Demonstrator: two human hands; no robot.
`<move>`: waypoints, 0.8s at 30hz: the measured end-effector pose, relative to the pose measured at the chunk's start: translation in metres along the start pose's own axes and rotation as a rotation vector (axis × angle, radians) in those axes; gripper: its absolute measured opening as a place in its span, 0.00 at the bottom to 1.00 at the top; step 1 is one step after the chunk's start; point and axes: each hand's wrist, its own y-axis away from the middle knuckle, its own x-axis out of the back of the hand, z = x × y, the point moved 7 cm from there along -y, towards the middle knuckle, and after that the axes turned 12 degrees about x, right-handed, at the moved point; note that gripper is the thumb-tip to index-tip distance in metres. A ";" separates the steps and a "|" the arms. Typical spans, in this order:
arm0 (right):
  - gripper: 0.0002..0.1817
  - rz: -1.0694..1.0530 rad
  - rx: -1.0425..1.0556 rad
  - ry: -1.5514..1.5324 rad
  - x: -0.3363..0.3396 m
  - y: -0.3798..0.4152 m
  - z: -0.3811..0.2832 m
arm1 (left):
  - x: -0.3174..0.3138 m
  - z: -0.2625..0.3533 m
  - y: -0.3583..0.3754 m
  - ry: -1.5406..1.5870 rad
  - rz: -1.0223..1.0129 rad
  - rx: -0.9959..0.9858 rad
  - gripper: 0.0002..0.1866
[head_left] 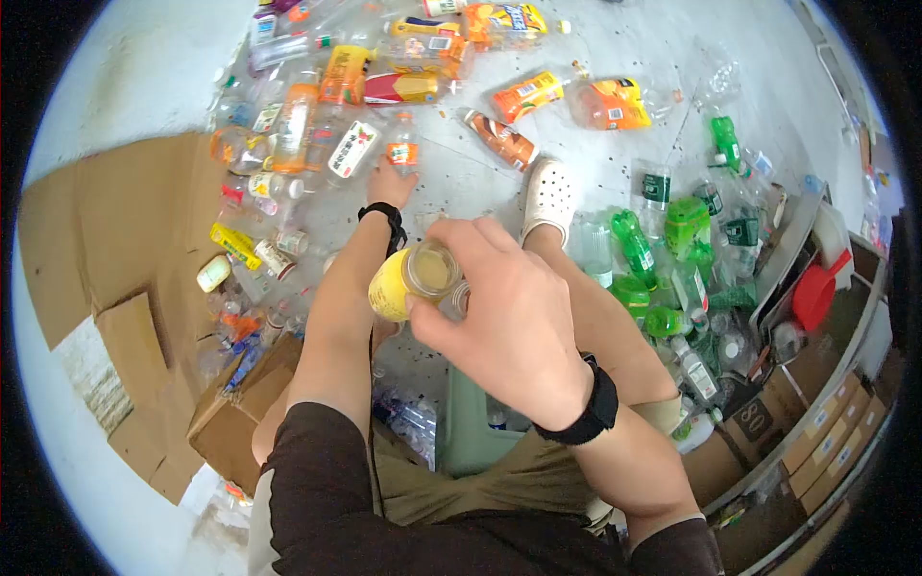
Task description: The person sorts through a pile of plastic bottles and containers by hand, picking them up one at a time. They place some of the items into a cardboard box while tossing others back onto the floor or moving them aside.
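My right hand (pixel 509 322) is closed around a yellow-labelled bottle (pixel 392 288), thumb on one side and fingers on the other. Its clear round end faces up toward me. Another clear rounded piece (pixel 459 300) shows just beside it, mostly hidden by the hand. Farther out, my left hand (pixel 392 182) reaches down to the floor, its fingers at the lower end of a small clear bottle with an orange label (pixel 401 152). Next to that bottle lies one with a white label (pixel 353 149). A brown-labelled bottle (pixel 501 140) lies to the right.
Many clear and orange-labelled bottles (pixel 298 125) spread at the upper left. Green bottles (pixel 634 250) lie grouped at the right. Flattened cardboard (pixel 144 211) covers the left floor, near a cardboard box (pixel 230 413). A green bin (pixel 466 422) stands between my legs. A red pan-shaped item (pixel 814 296) sits at right.
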 end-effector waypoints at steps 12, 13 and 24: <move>0.23 0.046 0.033 -0.138 -0.001 -0.003 -0.003 | 0.139 0.082 0.100 0.834 -0.691 -0.185 0.43; 0.24 0.074 0.047 -0.206 0.001 -0.002 -0.005 | 0.155 0.090 0.116 0.769 -0.790 -0.226 0.45; 0.22 -0.018 0.371 -0.405 0.001 0.001 -0.026 | 0.157 0.128 0.162 0.744 -1.114 -0.287 0.46</move>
